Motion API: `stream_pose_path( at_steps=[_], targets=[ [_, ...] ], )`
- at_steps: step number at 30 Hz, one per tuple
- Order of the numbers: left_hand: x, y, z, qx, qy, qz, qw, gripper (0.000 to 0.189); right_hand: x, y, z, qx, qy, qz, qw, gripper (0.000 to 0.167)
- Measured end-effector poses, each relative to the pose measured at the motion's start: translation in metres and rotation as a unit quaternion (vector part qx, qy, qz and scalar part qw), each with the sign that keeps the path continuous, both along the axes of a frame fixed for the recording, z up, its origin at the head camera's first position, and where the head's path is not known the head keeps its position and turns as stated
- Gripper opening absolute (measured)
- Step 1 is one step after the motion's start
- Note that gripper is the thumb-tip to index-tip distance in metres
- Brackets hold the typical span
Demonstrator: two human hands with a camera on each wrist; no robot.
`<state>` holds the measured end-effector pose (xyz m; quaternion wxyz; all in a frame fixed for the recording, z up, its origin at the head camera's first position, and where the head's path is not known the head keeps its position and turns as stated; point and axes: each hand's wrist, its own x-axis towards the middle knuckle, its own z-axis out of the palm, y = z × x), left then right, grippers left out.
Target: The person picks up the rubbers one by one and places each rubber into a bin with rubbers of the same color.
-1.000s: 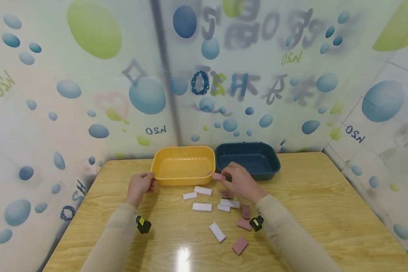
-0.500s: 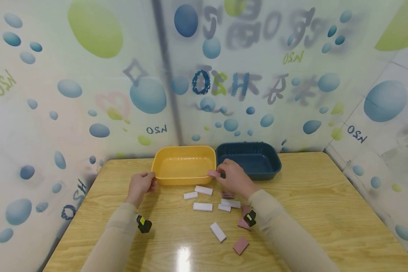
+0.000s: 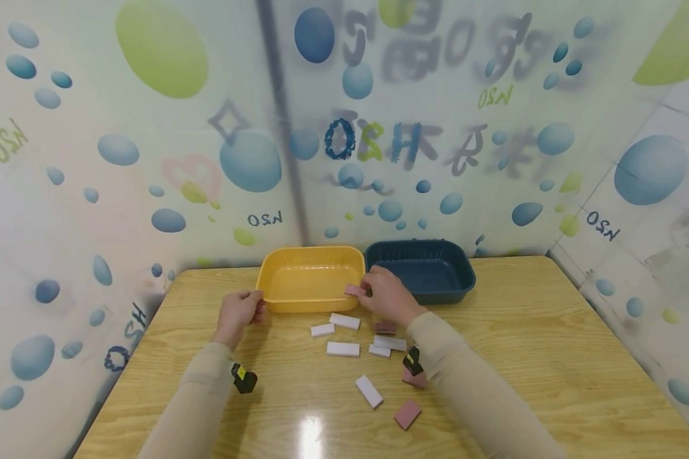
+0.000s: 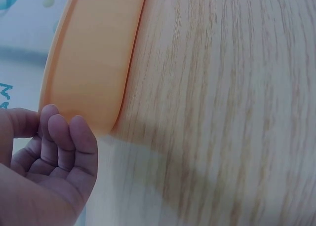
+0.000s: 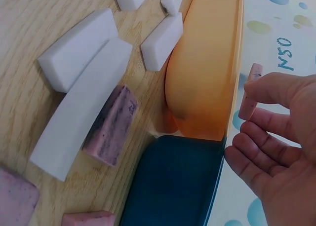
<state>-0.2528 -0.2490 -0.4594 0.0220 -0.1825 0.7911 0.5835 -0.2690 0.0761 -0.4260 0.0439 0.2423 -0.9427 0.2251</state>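
Observation:
At the front left corner of the yellow bin [image 3: 307,306], my left hand [image 3: 238,315] pinches the rim between thumb and fingers. My right hand [image 3: 392,296] pinches a small pink block [image 3: 353,291] by one end, above the yellow bin's front right rim. The right wrist view shows that pink block [image 5: 251,90] between thumb and index finger, the other fingers loosely bent. In the left wrist view, the left hand's curled fingers [image 4: 84,142] lie against the bin's outer corner.
A dark blue bin [image 3: 442,298] stands right beside the yellow one against the patterned wall. On the wooden table in front lie several white blocks [image 3: 342,349] and several pink blocks [image 3: 407,414]. One white block [image 5: 81,110] leans over others near a speckled pink block [image 5: 113,130].
My right hand has moved left with the pink block, from beside the join of the two bins to over the yellow bin's rim. The left hand has stayed at its corner.

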Motion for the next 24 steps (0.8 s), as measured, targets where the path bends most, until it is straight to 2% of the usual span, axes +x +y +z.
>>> stream_pose_path(
  at_steps=[7, 11, 17, 24],
  targets=[
    [-0.001, 0.0, 0.0, 0.001, 0.002, -0.001, 1.0, 0.034, -0.003, -0.006, 0.004, -0.009, -0.044, -0.015, 0.9989, 0.034],
    [0.0, 0.0, 0.001, 0.003, 0.007, -0.002, 1.0, 0.035, -0.004, -0.009, 0.005, -0.01, -0.057, -0.022, 0.9981, 0.036],
    [0.0, 0.001, 0.002, -0.001, 0.002, -0.005, 1.0, 0.035, -0.008, -0.013, 0.008, 0.004, -0.06, -0.021, 0.998, 0.036],
    [0.0, 0.001, 0.001, -0.001, 0.0, 0.0, 1.0, 0.034, -0.014, -0.017, 0.008, 0.003, -0.049, 0.002, 0.9988, 0.039]
  ],
)
